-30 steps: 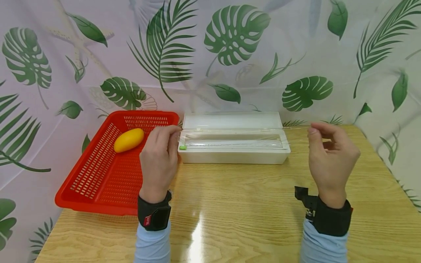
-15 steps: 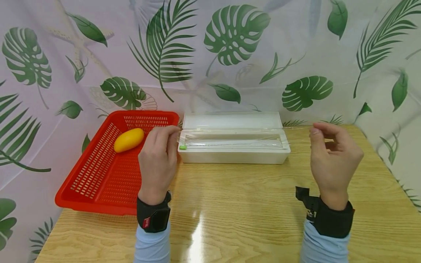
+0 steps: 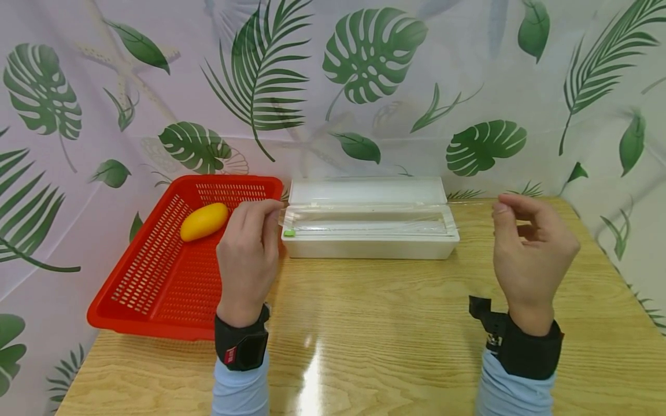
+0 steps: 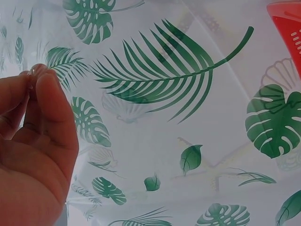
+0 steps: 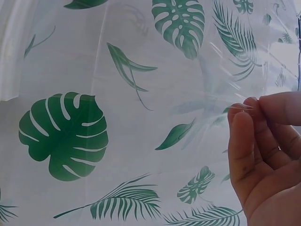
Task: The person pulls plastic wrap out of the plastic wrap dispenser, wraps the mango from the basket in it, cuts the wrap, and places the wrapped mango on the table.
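Note:
Clear cling film (image 3: 364,215) stretches between both hands, above a white cling film dispenser box (image 3: 370,249) whose lid (image 3: 366,190) stands raised at the back. My left hand (image 3: 248,254) pinches one end of the film between thumb and fingers, at the box's left end. On the right, my right hand (image 3: 533,254) pinches the other end, well out past the box. In the right wrist view, thin creases of film (image 5: 225,109) run to the pinching fingertips (image 5: 242,117). A small green slider (image 3: 289,233) sits at the box's front left corner.
A red perforated basket (image 3: 156,315) stands at the left, partly behind my left hand, with a yellow mango (image 3: 204,222) inside. The wooden table (image 3: 374,346) ends at a leaf-print cloth (image 3: 395,133) behind the box.
My right hand has shifted slightly right and my left hand slightly left, drawing a little further apart. Both keep their pinch on the film. The box, basket and mango have stayed put.

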The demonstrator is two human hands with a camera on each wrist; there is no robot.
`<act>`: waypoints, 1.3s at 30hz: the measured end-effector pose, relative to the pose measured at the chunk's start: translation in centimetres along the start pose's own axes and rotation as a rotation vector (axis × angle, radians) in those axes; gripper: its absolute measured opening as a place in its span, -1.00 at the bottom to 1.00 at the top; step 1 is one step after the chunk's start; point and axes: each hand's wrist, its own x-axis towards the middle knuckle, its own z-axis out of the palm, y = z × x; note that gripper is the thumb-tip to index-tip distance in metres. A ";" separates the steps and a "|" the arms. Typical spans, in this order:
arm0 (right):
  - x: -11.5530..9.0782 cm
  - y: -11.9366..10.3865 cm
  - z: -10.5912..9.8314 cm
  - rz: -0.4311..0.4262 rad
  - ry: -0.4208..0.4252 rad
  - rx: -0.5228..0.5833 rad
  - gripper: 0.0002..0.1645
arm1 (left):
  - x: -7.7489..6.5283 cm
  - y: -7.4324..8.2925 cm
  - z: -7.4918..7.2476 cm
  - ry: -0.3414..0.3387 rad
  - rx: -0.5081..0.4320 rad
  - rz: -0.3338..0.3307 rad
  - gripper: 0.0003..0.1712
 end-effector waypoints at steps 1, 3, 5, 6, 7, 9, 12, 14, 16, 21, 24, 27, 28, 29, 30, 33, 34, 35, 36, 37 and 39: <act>0.0 0.0 0.0 0.001 0.001 0.001 -0.86 | 0.0 0.0 0.0 0.002 -0.001 0.000 -0.86; 0.0 -0.1 -0.1 0.004 0.001 -0.002 -0.86 | 0.0 0.0 0.0 0.006 -0.002 0.002 -0.86; -0.1 -0.1 -0.1 0.008 0.001 -0.005 -0.86 | 0.0 0.0 -0.1 0.013 -0.005 0.003 -0.86; -0.1 -0.2 -0.1 0.010 0.002 -0.006 -0.86 | -0.1 0.0 -0.1 0.016 -0.008 0.004 -0.86; -0.1 -0.2 -0.1 0.012 0.002 -0.007 -0.86 | -0.1 0.0 -0.1 0.019 -0.010 0.006 -0.86; 0.0 -0.2 -0.1 0.015 0.005 -0.007 -0.86 | 0.0 0.0 -0.1 0.026 -0.013 0.009 -0.86; 0.0 -0.4 -0.1 0.009 0.011 -0.008 -0.86 | 0.0 0.1 -0.1 0.034 -0.020 0.021 -0.86; 0.1 -0.5 -0.2 0.004 0.015 -0.006 -0.86 | 0.0 0.1 -0.2 0.037 -0.021 0.029 -0.86; 0.1 -0.7 -0.2 -0.001 0.019 -0.005 -0.86 | 0.1 0.1 -0.2 0.040 -0.023 0.035 -0.85; 0.1 -1.1 -0.1 0.002 0.032 0.021 -0.87 | 0.1 0.2 -0.3 0.051 -0.024 0.045 -0.87; 0.2 -1.1 -0.2 -0.001 0.038 0.032 -0.88 | 0.1 0.3 -0.4 0.056 -0.022 0.053 -0.87; 0.2 -1.0 -0.2 -0.010 0.045 0.038 -0.89 | 0.1 0.3 -0.4 0.058 -0.022 0.059 -0.88; 0.3 -1.0 -0.2 -0.014 0.047 0.041 -0.89 | 0.1 0.3 -0.5 0.058 -0.022 0.059 -0.88; 0.3 -1.1 -0.2 -0.017 0.049 0.042 -0.89 | 0.1 0.3 -0.5 0.057 -0.023 0.060 -0.88; 0.3 -1.1 -0.3 -0.019 0.050 0.041 -0.89 | 0.1 0.4 -0.6 0.056 -0.024 0.060 -0.88; 0.3 -1.2 -0.3 -0.028 0.054 0.040 -0.90 | 0.0 0.4 -0.7 0.056 -0.026 0.060 -0.88; 0.4 -1.3 -0.3 -0.030 0.056 0.041 -0.90 | 0.0 0.5 -0.7 0.057 -0.027 0.060 -0.88; 0.4 -1.3 -0.4 -0.033 0.058 0.039 -0.90 | 0.0 0.5 -0.7 0.058 -0.027 0.061 -0.88; 0.4 -1.4 -0.4 -0.035 0.060 0.039 -0.90 | 0.0 0.5 -0.8 0.060 -0.027 0.061 -0.88; 0.4 -1.4 -0.4 -0.037 0.062 0.039 -0.90 | 0.0 0.5 -0.8 0.062 -0.026 0.062 -0.88; 0.4 -1.5 -0.4 -0.038 0.066 0.041 -0.91 | 0.0 0.5 -0.8 0.064 -0.026 0.063 -0.88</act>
